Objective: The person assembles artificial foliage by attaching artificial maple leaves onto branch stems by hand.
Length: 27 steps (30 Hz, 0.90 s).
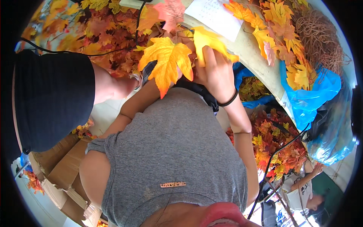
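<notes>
The yellow-orange maple leaf [167,62] hangs in front of your chest, tip pointing down, with its stem end hidden behind its own blade. A second yellow leaf [208,41] sits just above and to its right, pressed under the fingers of your right hand [216,70]. That hand is closed on the second leaf; a black band [228,100] circles the wrist. Your left hand [141,77] is almost wholly covered by the first leaf, so you cannot tell from this view whether it grips the stem or is open.

Judged from the layout, the work is in mid-course: two leaves are in hand and being brought together, and no finished piece is visible. Large stock remains unprocessed: a loose pile of orange and red leaves [102,30] ahead of you on the left, more leaves [281,22] spread along the pale counter [251,53], and another heap [280,147] below the counter edge. A blue plastic bag [310,94] and a coil of brown twine [321,38] lie on the right. Cardboard boxes [60,170] stand at lower left
</notes>
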Tool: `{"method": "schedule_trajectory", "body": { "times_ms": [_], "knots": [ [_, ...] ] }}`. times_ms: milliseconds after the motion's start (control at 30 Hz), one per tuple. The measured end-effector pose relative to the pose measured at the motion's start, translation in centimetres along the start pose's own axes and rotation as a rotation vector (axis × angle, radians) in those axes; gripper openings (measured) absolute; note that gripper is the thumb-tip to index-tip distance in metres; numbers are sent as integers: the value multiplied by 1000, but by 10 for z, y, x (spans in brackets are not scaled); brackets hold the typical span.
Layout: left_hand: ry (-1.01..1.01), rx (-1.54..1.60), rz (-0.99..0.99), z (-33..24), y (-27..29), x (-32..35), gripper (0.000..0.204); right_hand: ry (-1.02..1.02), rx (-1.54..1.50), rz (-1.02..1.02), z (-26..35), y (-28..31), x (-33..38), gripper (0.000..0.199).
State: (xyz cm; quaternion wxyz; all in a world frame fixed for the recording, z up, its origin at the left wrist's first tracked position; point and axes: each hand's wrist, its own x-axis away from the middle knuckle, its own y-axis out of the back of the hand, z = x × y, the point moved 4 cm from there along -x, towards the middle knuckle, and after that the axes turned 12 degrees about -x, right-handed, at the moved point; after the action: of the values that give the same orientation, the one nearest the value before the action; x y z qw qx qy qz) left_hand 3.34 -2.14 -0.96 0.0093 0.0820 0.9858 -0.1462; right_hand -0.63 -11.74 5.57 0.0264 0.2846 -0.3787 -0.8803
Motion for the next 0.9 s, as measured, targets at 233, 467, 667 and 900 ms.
{"method": "schedule_trajectory", "body": {
  "times_ms": [233, 467, 667, 900],
  "knots": [
    [171, -33, 141, -9, -3, -2, 28, -100, -388, -38, -15, 6, -5, 12],
    [65, -55, 206, -22, -15, -5, 23, -445, -1311, -456, -38, -17, 3, 8],
    [17, 34, 218, -18, -13, -10, 18, -775, -1647, -202, -44, -15, -2, 5],
    [-339, -425, 440, -45, -8, -23, 13, -1091, -2156, 488, -46, -24, 3, 12]
  ]
}}
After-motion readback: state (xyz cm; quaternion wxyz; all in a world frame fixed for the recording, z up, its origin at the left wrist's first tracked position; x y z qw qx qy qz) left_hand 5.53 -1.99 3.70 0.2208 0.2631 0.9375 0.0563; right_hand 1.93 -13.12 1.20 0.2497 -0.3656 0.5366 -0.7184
